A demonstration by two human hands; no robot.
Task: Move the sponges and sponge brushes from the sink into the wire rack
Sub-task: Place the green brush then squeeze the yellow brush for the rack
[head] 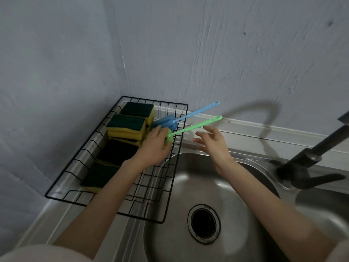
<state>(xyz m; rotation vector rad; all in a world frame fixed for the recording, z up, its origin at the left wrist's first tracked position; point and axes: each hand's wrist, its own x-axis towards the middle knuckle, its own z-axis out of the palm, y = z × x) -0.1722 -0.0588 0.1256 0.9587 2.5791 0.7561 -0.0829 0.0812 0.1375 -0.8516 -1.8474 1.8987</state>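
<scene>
Green sponge brush (171, 136) in wire rack (105, 195) — head under left hand's (154, 146) grip; right hand (211, 142) slack-fingered beside handle

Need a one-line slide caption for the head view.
Left hand on green brush in rack beside sponges; right hand open.

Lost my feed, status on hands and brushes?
Left hand on green brush head in rack. Right hand open above sink. Sink bare, nothing blocking.
</scene>
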